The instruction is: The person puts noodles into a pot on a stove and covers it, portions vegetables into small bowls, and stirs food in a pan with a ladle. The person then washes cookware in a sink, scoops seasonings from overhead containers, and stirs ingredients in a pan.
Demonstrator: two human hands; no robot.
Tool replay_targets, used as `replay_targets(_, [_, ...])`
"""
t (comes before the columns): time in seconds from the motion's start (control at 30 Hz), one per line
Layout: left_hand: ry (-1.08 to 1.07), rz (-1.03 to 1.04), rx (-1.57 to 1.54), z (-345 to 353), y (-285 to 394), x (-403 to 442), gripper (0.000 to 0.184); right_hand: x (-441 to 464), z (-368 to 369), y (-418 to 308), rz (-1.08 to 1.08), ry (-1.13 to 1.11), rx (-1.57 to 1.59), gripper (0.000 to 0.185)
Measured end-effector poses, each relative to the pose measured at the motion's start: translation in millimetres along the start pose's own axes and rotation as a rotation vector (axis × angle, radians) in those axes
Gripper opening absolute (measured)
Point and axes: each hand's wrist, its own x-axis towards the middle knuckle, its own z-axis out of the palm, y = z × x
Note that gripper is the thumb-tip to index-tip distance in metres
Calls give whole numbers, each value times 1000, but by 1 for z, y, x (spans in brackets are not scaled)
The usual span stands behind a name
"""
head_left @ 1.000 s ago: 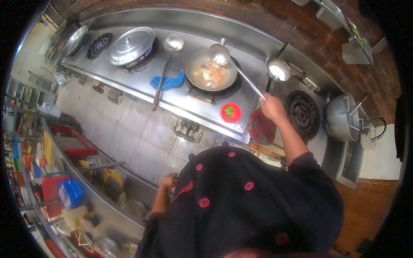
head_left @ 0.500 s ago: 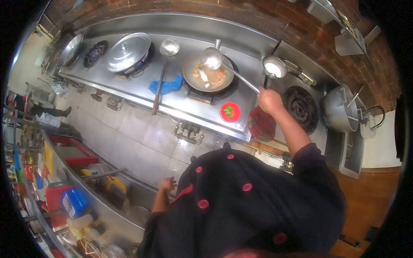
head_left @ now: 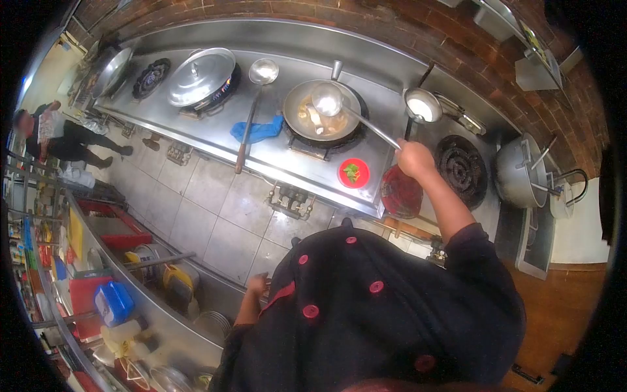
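My right hand (head_left: 416,159) is closed around the long handle of a metal ladle (head_left: 326,99). The ladle's bowl hangs over a wok (head_left: 356,106) on a burner, where pieces of food (head_left: 315,119) lie in a pale liquid. Low at my side hangs my left hand (head_left: 258,285), its fingers loosely apart with nothing seen in them. On the steel counter in front of the wok stands a red bowl (head_left: 358,182) with green leaves in it. A blue cloth (head_left: 264,130) lies left of the wok, under the wooden-handled shaft of another ladle (head_left: 264,72).
A lidded pan (head_left: 202,77) sits further left. Right of the wok are a small pan (head_left: 422,104), a red container (head_left: 400,193), a bare burner (head_left: 461,171) and a large pot (head_left: 519,170). Another person (head_left: 75,140) stands far left. A shelf with a blue container (head_left: 113,303) runs behind me.
The ladle's bowl has shifted slightly over the wok. My left hand's fingers look less spread. The other person has come further into view at the left.
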Motion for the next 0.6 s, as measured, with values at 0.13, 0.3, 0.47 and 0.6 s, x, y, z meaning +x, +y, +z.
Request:
replay_targets(0.13, [11, 34, 14, 1, -4, 8, 51, 1, 1, 4, 6, -2, 2, 25])
replay_targets(0.3, [60, -5, -21, 2, 10, 13, 54, -3, -8, 4, 25, 3, 70, 25])
replay_targets(0.47, [219, -198, -410, 2, 36, 23, 49, -10, -37, 19, -43, 30, 110, 26])
replay_targets(0.6, [486, -105, -224, -70, 137, -11, 44, -28, -106, 31, -158, -50, 247, 34])
